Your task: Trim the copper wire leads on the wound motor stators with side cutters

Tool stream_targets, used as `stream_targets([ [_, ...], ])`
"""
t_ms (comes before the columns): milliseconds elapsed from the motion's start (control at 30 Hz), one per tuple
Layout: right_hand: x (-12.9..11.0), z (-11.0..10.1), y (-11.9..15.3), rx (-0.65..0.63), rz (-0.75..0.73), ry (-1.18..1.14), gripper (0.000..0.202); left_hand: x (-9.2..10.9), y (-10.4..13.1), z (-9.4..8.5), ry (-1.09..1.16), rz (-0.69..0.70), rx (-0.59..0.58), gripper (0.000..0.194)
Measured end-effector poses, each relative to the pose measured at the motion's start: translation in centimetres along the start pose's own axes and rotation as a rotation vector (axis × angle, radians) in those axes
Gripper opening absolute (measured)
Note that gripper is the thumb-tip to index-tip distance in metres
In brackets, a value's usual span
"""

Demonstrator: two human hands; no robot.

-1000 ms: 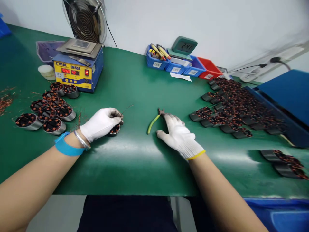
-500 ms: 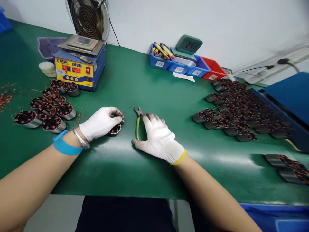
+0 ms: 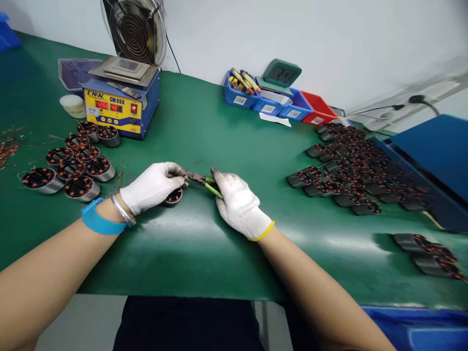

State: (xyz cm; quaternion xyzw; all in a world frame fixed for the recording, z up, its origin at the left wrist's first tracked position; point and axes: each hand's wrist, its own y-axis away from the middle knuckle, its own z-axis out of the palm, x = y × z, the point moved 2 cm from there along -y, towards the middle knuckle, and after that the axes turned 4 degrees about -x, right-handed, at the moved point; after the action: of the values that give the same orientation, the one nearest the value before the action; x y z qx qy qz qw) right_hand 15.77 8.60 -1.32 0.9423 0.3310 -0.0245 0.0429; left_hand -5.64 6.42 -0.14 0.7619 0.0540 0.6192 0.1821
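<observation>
My left hand point(image 3: 155, 186), in a white glove, pinches thin copper wire above a round wound motor part point(image 3: 173, 196) on the green table. The fingers partly cover that part. My right hand point(image 3: 237, 202), also gloved, is wrapped round the green handles of the cutting pliers point(image 3: 210, 185). Their jaws point left and meet the wire at my left fingertips. Whether the jaws are fully closed is too small to tell.
Several finished-looking wound parts point(image 3: 70, 169) stand at the left, below a blue and yellow counter box point(image 3: 113, 108). Many more point(image 3: 358, 165) crowd the right side beside a blue machine point(image 3: 435, 146). Small bins point(image 3: 239, 100) and a clock point(image 3: 282, 73) line the wall.
My right hand has closed round the pliers and swung their jaws left, to my left fingertips. Before, the pliers pointed away from me beside the open-fingered hand. My left hand has stayed put.
</observation>
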Motion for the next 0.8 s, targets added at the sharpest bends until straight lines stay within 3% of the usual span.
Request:
stream_targets([
  [133,1.0,-0.8,0.9,-0.090,0.049,-0.052,0.068,0.1,0.0,0.0,-0.009,-0.025,-0.011,0.018],
  [233,0.9,-1.4,1.7,-0.126,-0.001,-0.117,0.066,0.0,-0.1,0.1,-0.038,-0.021,-0.017,0.016],
  [467,-0.3,-0.9,1.5,-0.113,-0.039,-0.141,0.066,0.1,-0.1,0.0,-0.086,0.003,-0.003,0.015],
  [800,0.0,-1.3,1.6,-0.060,-0.059,-0.166,0.064,0.2,-0.1,0.0,-0.077,-0.008,-0.004,0.016],
])
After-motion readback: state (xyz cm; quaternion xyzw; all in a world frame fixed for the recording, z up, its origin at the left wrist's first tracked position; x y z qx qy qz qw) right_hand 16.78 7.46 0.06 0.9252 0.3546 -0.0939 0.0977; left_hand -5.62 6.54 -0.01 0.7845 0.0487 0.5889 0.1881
